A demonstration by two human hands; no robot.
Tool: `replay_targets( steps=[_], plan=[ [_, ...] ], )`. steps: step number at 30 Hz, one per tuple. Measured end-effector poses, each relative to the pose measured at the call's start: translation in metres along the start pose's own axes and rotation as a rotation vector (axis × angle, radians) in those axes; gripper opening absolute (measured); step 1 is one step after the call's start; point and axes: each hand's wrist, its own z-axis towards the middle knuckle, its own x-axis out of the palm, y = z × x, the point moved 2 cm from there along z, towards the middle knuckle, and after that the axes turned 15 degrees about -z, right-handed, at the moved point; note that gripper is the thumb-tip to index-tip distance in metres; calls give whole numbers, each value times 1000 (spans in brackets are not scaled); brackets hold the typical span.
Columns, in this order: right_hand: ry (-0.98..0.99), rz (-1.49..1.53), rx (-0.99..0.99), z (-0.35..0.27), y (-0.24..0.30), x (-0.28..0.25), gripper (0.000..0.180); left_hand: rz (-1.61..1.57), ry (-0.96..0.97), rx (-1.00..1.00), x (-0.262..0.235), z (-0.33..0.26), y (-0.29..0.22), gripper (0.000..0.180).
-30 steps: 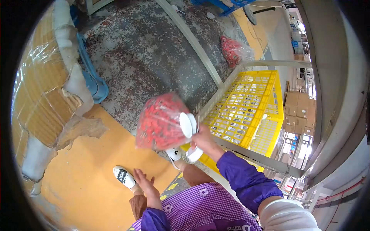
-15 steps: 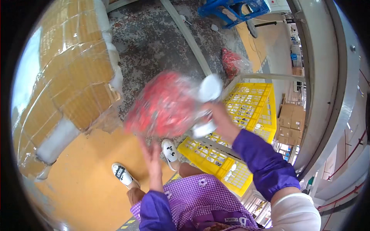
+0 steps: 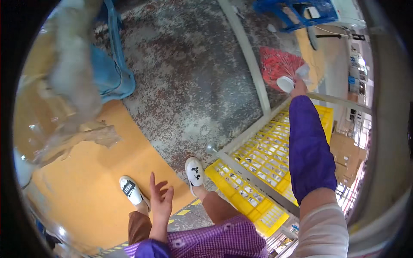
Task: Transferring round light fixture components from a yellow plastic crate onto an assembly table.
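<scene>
At the far right, my right hand (image 3: 300, 88) is closed around the gathered neck of a clear plastic bag of small red pieces (image 3: 277, 64). A white round, disc-like piece (image 3: 285, 84) is at the fingers, and a second whitish shape beside it is hard to make out. The bag is at floor level, just beyond the yellow crate; whether it rests on the floor or on another bag is hidden. My left hand (image 3: 161, 200) hangs near my apron with fingers apart, holding nothing.
A yellow plastic crate (image 3: 275, 218) holding white pieces stands at my right within a grey metal frame (image 3: 245, 47). On the left are a plastic-wrapped brown stack (image 3: 38, 116) and a blue plastic bin (image 3: 107, 73). A blue stool (image 3: 288, 19) stands far right.
The red-filled bag was in the air before me, with both hands at it. My right hand has moved far right to floor level; my left hand has come away and lowered.
</scene>
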Motion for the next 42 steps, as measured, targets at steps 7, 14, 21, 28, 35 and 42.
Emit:
replay_targets(
  steps=[7, 14, 21, 28, 35, 42],
  plan=[
    [338, 882, 924, -69, 46, 63, 15, -17, -118, -196, 4, -17, 9, 72],
    [503, 1263, 762, -177, 223, -21, 15, -42, -109, -210, 11, -15, 40, 61],
    [1028, 1497, 436, -302, 384, -223, 22, 317, -83, 19, -74, -67, 120, 48],
    [874, 1168, -202, -371, 299, -418, 26, 158, -117, 54, -115, -150, 14, 36],
    [487, 1147, -342, -299, 117, -630, 23, 52, -179, 207, -90, -220, -111, 31],
    [-192, 890, -146, -148, -73, -737, 10, 14, -101, 156, -7, -290, -157, 27]
  ],
)
